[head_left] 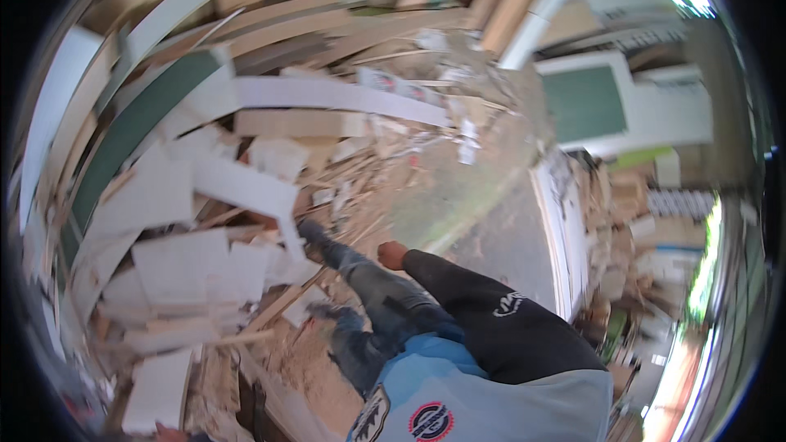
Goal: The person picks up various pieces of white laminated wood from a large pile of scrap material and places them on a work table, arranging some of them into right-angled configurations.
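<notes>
My right hand [393, 255], at the end of a black sleeve, hangs over the littered floor beside my leg. Its fingers are curled into a loose fist, and nothing shows in it. At the lower left rim, only a small part of my left hand [170, 433] comes into the picture. It is next to the lower end of a white board [157, 393]. Whether its fingers grip that board is cut off by the rim. My jeans-clad leg [372, 282] reaches in among white panel offcuts [184, 266].
Heaped boards and strips lie on the left, among them a long green strip [139, 127] and a pale plank [327, 96]. Splinters and sawdust [307, 368] cover the floor near my feet. A white-edged green panel [583, 104] and stacked wood scraps [630, 196] stand right.
</notes>
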